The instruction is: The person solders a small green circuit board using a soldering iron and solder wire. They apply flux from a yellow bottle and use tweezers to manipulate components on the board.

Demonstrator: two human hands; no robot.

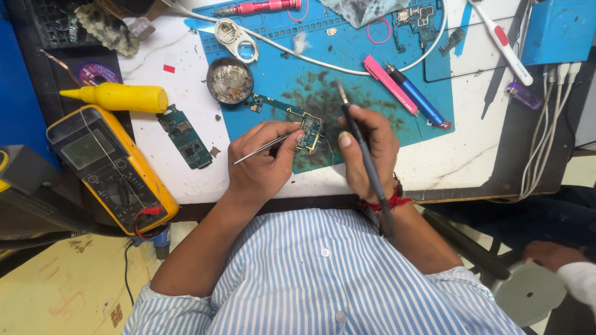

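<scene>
Striped shirt (323,273) fills the bottom of the view, and both forearms are stretched from it to the bench. Tweezers (264,149) are pinched in the left hand (257,164), the fingers closed tight round them, with the tips laid against the board (309,131). That board, small and green with a gold-edged frame, is seen on the blue mat (279,74), at its near edge, between the two hands. A soldering iron (363,152) is gripped like a pen in the right hand (366,152), fingers curled shut about its dark shaft; its tip (341,92) is raised and pointed away from the person, above the mat just beyond the board. A red thread (388,201) is worn on the right wrist. Left of the mat a second board (185,136) is laid on the white top, beside a yellow bottle (118,97) and a yellow multimeter (108,167). A round tin (230,80) is set at the mat's far left corner. Another person's hand (549,253) is seen at the lower right.
</scene>
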